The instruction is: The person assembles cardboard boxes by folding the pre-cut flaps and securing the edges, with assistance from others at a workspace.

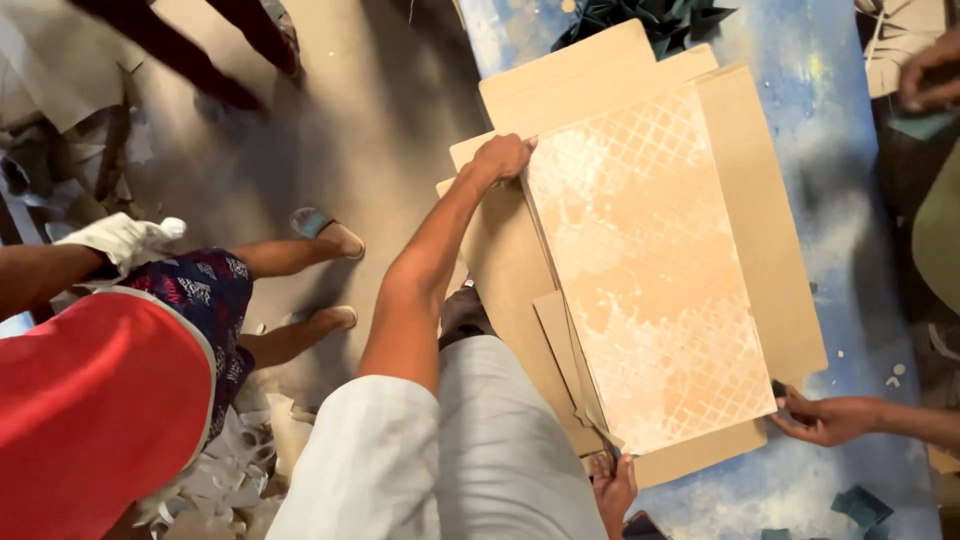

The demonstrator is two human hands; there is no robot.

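Two hands of the wearer meet a stack of cardboard [760, 250] that lies flat on a blue, paint-blotched table [850, 160]. On top of the stack sits a pale sheet [645, 270] with a white lattice pattern, tilted a little against the brown sheets under it. The left hand [503, 157] lies at the sheet's far left corner, fingers curled over the edge and closed on it. The right hand [613, 487] shows only in part at the near edge, fingers up against the cardboard below the sheet's near corner; whether it grips or only touches, I cannot tell.

Another person's hand [825, 418] reaches in from the right and pinches the sheet's near right corner. A further hand [930, 72] rests at the top right edge, apart from the stack. Dark folded pieces [650, 20] lie on the table beyond the cardboard, and small dark scraps [860, 505] sit near the bottom right.

To the left, on the brown floor [380, 120], a person in a red shirt [90, 400] stands in sandals [325, 228], holding a white cloth [125, 238]. Paper offcuts [215, 480] litter the floor beside them.
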